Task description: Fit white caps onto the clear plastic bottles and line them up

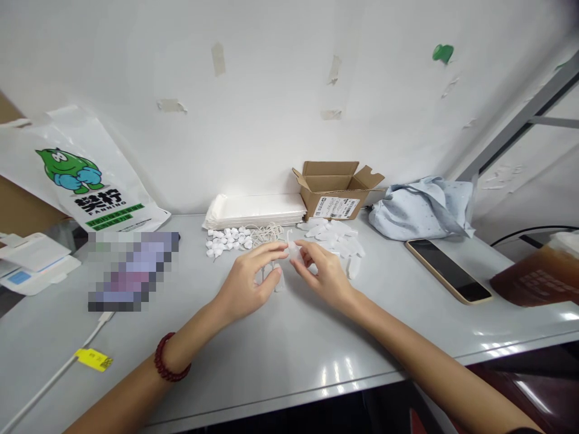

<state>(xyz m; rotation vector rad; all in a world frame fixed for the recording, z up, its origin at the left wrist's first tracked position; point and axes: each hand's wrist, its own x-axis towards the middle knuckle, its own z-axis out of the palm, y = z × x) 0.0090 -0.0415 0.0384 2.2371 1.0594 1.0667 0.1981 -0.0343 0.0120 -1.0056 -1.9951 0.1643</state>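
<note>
Plainly, a bag (120,175) reads "FANNING" while the right hand (332,274) pinches a translucent piece (293,249), the left hand's (248,278) fingers parted.

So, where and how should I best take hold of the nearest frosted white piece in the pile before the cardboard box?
Probably pinch the frosted white piece across its middle, by the two long sides, with the right hand coming from the near side: it is narrow, lies lengthwise toward you, and the pile is behind it.
</note>
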